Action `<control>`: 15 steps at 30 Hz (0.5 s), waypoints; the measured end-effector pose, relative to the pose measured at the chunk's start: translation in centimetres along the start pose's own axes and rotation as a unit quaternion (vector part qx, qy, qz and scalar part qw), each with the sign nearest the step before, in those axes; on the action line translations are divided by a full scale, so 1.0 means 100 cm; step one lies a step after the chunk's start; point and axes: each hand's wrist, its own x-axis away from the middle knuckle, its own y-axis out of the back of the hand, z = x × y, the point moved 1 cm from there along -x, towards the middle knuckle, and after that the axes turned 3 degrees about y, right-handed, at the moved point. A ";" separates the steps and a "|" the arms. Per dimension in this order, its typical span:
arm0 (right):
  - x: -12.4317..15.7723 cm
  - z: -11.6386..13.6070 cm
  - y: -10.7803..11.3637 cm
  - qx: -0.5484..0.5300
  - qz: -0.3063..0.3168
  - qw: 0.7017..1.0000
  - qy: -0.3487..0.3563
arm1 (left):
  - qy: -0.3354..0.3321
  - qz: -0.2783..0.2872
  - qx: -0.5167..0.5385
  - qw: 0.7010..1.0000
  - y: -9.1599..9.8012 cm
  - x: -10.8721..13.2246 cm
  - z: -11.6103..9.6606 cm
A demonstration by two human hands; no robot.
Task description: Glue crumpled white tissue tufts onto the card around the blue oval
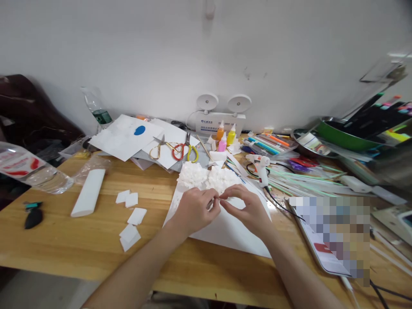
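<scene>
My left hand and my right hand meet at the fingertips above a white paper sheet. Both are closed in a pinch; whatever lies between the fingers is too small or hidden to name. Just beyond them, two lumpy clusters of crumpled white pieces rest side by side on the sheet's far part. To the left, several small white paper squares lie on the wooden table, some overlapping.
Scissors, paint bottles and loose paper sit near the wall. A glue gun and its cord lie to the right, beside a tablet with a blurred screen. On the left are a white block and a water bottle.
</scene>
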 end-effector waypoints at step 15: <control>-0.002 0.002 0.003 -0.017 -0.005 0.998 -0.056 | 0.104 0.046 0.227 0.967 0.003 -0.002 -0.001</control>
